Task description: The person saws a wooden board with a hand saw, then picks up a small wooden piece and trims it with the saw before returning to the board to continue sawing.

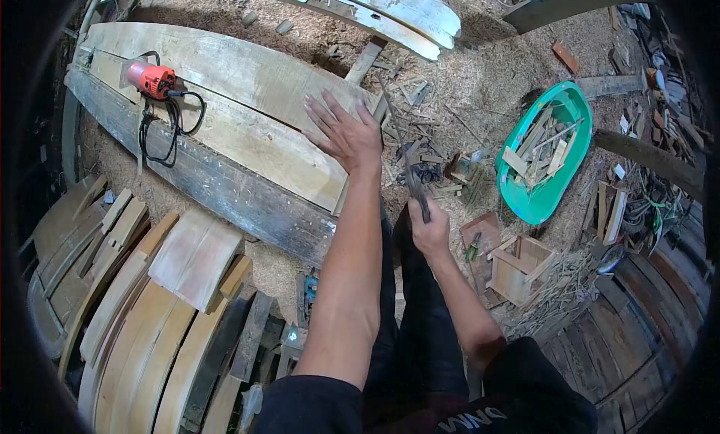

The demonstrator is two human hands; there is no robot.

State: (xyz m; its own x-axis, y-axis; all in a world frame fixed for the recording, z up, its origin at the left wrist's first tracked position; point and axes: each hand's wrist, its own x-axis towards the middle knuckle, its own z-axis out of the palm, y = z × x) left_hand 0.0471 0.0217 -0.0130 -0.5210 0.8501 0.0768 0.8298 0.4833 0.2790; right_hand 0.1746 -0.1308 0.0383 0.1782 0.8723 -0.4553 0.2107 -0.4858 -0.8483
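Observation:
My left hand (345, 132) lies with its fingers spread on a wide pale plank (240, 74), close to the plank's right end. Below and to the right of it, my right hand (430, 228) is closed round the dark handle of a hand saw (411, 171). The thin blade points up and away from me, just past the plank's end. Whether the blade touches the wood I cannot tell. A second pale plank (262, 145) lies alongside the first, over a weathered grey board (225, 198).
A red power tool (154, 80) with a black cord rests on the planks at the left. At the right stands a green tub (551, 201) of wood scraps, near a small wooden box (514, 280). Curved boards (142, 344) are stacked at lower left. Shavings cover the ground.

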